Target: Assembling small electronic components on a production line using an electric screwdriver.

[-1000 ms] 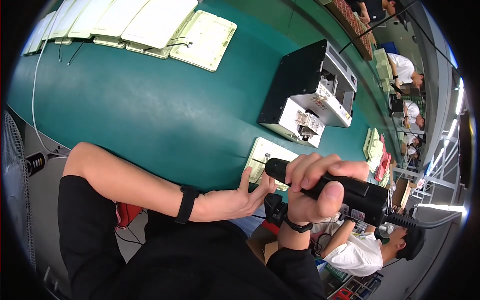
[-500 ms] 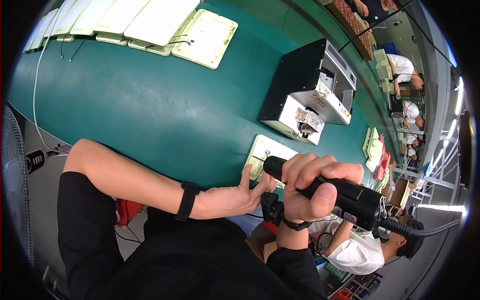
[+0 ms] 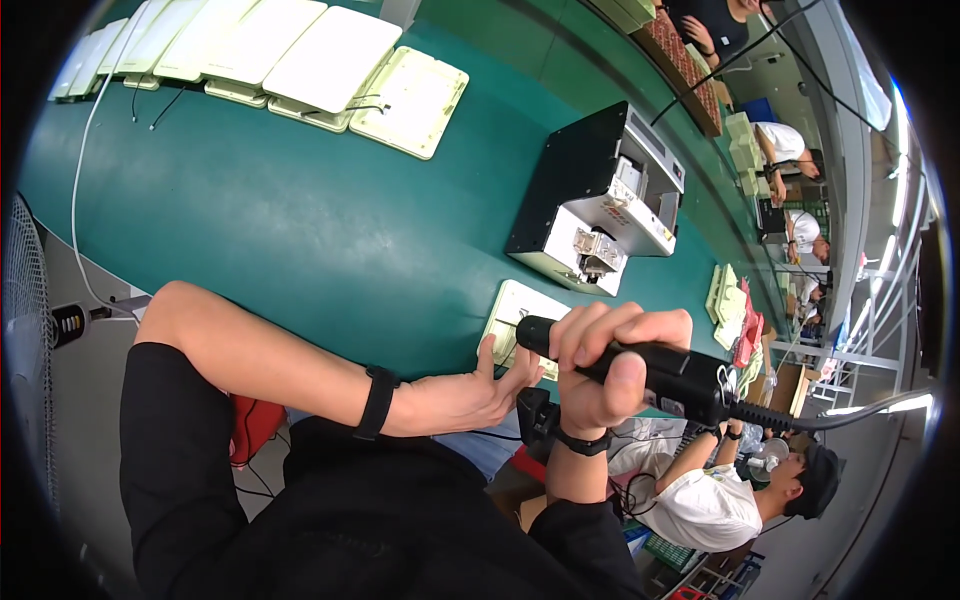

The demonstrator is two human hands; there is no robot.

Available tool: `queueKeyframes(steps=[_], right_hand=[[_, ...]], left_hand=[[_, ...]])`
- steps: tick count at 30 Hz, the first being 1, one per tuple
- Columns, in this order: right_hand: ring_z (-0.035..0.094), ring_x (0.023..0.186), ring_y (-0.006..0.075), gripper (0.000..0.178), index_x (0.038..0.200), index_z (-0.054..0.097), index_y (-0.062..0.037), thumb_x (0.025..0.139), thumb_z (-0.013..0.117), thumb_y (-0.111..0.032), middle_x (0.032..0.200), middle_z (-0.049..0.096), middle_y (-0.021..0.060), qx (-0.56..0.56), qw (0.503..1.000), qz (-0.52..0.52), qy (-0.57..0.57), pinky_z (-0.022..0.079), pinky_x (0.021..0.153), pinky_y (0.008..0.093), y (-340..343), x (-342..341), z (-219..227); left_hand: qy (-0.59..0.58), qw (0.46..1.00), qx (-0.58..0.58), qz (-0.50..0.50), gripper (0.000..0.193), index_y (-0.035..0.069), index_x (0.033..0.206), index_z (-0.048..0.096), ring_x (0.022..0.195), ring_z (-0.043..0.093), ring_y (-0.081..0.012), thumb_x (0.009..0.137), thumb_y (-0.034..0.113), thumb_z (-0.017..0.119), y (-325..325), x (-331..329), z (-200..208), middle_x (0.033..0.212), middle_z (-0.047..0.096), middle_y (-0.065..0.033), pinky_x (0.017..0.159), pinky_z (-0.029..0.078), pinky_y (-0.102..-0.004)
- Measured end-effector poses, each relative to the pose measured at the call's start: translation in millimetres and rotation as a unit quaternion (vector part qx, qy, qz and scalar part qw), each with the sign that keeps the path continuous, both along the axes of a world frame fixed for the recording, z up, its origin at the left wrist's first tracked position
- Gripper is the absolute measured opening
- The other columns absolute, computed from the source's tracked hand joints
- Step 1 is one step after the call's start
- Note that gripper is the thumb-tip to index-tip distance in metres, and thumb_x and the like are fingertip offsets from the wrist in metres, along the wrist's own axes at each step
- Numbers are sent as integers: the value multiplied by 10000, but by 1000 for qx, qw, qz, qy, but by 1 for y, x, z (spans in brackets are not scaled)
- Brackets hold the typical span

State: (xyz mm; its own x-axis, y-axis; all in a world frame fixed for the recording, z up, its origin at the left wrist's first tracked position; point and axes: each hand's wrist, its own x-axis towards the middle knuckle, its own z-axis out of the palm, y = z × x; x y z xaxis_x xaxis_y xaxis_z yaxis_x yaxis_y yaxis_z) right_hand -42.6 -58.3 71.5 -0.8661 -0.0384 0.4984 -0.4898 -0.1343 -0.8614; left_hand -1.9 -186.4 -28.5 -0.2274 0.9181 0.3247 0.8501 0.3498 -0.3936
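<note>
My right hand (image 3: 625, 365) is closed around a black electric screwdriver (image 3: 680, 380), whose cable runs off to the right. The driver's tip points left, over a cream plastic housing (image 3: 515, 300) on the green table. A thin bit shows just ahead of the tip; whether it touches the housing I cannot tell. My left hand (image 3: 460, 398) lies at the housing's near edge, thumb and fingers stretched out and apart over it. The right hand and driver hide part of the housing.
Behind the housing stands a black-and-silver machine (image 3: 590, 200). A row of cream housings (image 3: 330, 60) with short black cables lines the far left of the green table (image 3: 300, 210). More cream parts (image 3: 725, 305) lie right. A co-worker in a white shirt (image 3: 705, 505) sits at right.
The view has shifted slightly, so the machine and housing appear a little further left. Both hands keep nearly the same pose, and the screwdriver stays in my right hand over the housing.
</note>
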Motion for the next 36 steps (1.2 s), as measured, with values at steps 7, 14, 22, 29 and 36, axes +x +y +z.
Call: queueKeyframes(steps=[7,14,22,29,36], right_hand=[[430,480,130,186,1091,494,-94,985,593,-212,671,495,40,-26,982,-113,152,406,455,307,31,-28,64],[406,467,121,152,1084,511,-120,999,573,-230,665,482,34,-8,977,-206,49,380,438,290,28,-45,53],[427,454,132,224,1090,473,-94,1009,572,-278,663,485,46,-33,987,-145,62,386,412,301,56,45,46],[429,444,139,255,1098,450,-89,1012,568,-297,658,490,55,46,979,-194,41,422,428,304,68,59,9],[431,448,138,244,1080,433,-88,1014,558,-288,655,488,59,34,980,-193,30,425,433,307,71,53,2]], left_hand=[[-172,980,91,-35,454,-26,1270,624,1094,608,-339,912,247,564,0,-24,31,1125,670,-199,739,593,-371],[-275,943,119,-145,308,45,1140,618,1018,571,-278,840,116,632,-18,-95,37,988,577,-122,735,554,-374],[-368,918,83,-120,228,19,997,614,1066,563,-267,797,87,699,-14,-115,31,1025,554,-110,772,566,-356],[-453,882,67,-114,297,-5,938,598,1067,566,-254,766,144,789,-14,-117,42,1010,543,-106,741,577,-362],[-445,888,76,-84,324,-4,891,600,1056,560,-237,757,198,814,-10,-110,41,997,536,-94,715,572,-336]])
